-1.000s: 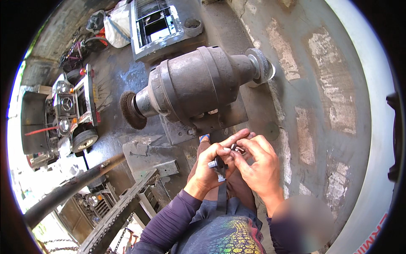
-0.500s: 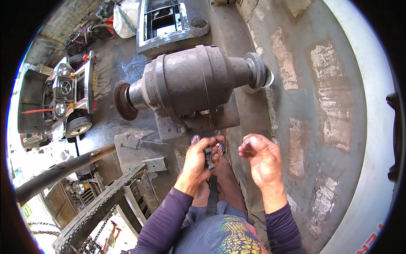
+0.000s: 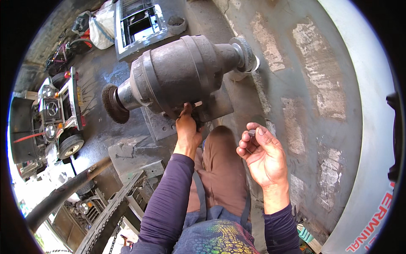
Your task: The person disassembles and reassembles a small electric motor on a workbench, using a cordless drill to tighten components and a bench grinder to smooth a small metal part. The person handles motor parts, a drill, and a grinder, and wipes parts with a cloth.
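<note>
A large brown bench grinder (image 3: 175, 72) with a barrel-shaped motor stands in front of me. It has a wire brush wheel (image 3: 115, 103) on its left end and a grinding wheel (image 3: 243, 55) on its right end. My left hand (image 3: 188, 129) reaches under the motor at the base plate (image 3: 158, 125); most of its fingers are hidden, and whether it holds anything does not show. My right hand (image 3: 266, 158) is raised to the right of my knee. Thumb and fingers there pinch a small grey metal piece (image 3: 252, 132) that looks like a bolt head or nut.
A worn, patched wall (image 3: 292, 84) runs along my right side. At the lower left are a long pipe (image 3: 69, 190) and a metal frame with a chain (image 3: 101, 224). Farther left stands a vehicle (image 3: 55, 110). A metal-framed box (image 3: 141, 31) sits behind the grinder.
My left hand has moved forward from my lap to beneath the motor; the dark metal part it held no longer shows clearly. My right hand stays raised, pinching the small piece. The view has shifted.
</note>
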A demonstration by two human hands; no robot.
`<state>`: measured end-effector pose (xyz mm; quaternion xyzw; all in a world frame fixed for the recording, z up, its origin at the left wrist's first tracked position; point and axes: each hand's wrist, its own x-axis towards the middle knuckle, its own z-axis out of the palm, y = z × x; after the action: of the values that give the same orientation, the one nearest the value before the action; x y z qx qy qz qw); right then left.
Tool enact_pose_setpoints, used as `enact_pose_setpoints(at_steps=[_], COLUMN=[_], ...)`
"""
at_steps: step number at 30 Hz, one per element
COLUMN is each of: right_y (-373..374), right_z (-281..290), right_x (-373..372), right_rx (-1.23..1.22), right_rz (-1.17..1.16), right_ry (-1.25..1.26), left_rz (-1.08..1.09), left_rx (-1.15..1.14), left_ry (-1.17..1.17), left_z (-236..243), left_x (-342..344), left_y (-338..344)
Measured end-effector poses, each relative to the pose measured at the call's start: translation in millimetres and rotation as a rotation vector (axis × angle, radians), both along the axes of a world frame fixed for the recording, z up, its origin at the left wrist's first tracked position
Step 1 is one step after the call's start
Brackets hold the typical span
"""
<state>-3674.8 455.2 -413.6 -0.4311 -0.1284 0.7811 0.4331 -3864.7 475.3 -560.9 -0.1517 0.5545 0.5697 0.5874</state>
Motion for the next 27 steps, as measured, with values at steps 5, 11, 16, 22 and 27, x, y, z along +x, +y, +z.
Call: enact_pose_setpoints(at_steps=[5, 11, 16, 22, 27], right_y=[8, 25, 46, 79, 100], right_z=[26, 21, -1, -10, -20], right_x=[0, -1, 1, 16, 18], right_rx=[0.138, 0.217, 0.089, 0.209, 0.162], right_rz=[0.020, 0.064, 0.018, 0.191, 0.166], right_ry=[0.030, -0.080, -0.146, -0.436, -0.553], left_rz=[-0.067, -0.165, -0.523, -0.460, -0.426], left_rx=[0.038, 0.098, 0.155, 0.423, 0.329], left_ry=[-0.043, -0.082, 0.078, -0.077, 0.128], left_z=[-9, 5, 71, 101, 105], left_x=[-13, -20, 16, 58, 73], left_y=[-8, -22, -34, 14, 40])
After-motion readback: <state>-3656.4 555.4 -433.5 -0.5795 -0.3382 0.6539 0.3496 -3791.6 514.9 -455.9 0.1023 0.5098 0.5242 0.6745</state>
